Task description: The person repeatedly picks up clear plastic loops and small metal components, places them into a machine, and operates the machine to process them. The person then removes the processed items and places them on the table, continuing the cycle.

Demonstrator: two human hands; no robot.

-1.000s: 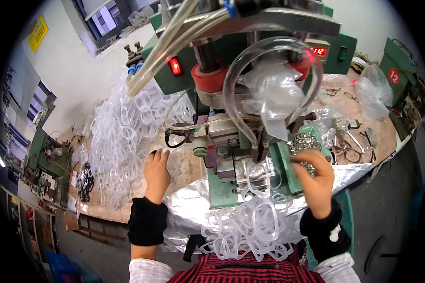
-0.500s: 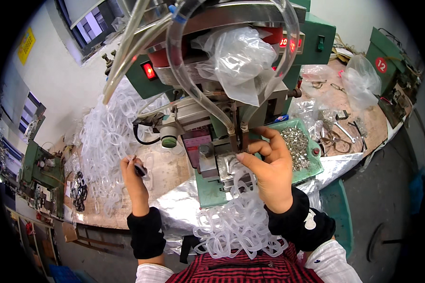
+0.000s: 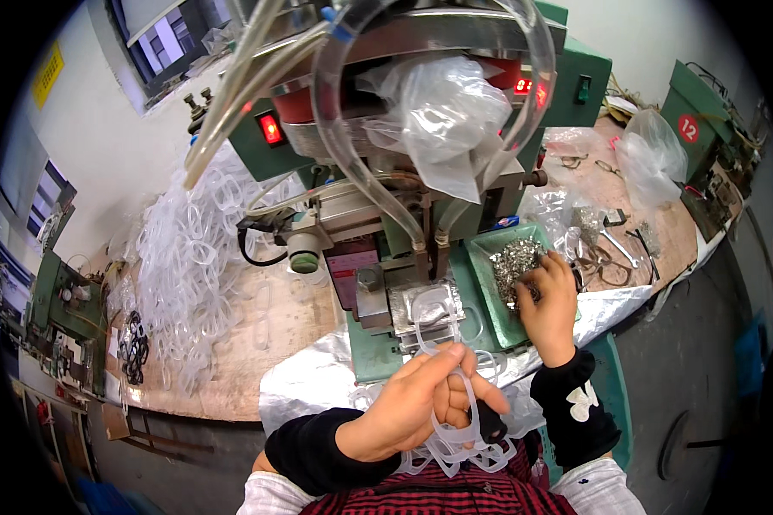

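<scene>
My left hand (image 3: 416, 402) is closed around a clear plastic eyeglass frame (image 3: 455, 429) in front of the machine. A small black object (image 3: 491, 424), its kind unclear, sticks out below the same fingers. Just beyond, a clear rim rests on the metal fixture (image 3: 408, 311) under the machine's two upright feed ends (image 3: 430, 257). To the right, my right hand (image 3: 548, 311) reaches into a green tray (image 3: 481, 268) of small shiny metal parts (image 3: 514, 268). Its fingers are curled together at the parts, and what they pinch is too small to make out. More clear frames lie in my lap, partly hidden by my left hand.
Clear frames are heaped (image 3: 189, 283) on the table at left. Plastic hoses (image 3: 326, 103) and a clear bag (image 3: 447, 120) hang on the green machine. A wrench (image 3: 620, 247) and dark eyeglass frames lie at right. A green bin (image 3: 611, 395) stands below the table edge.
My left hand has come from the left side of the table to the frames before the fixture. My right hand has left the fixture and moved right into the tray of metal parts.
</scene>
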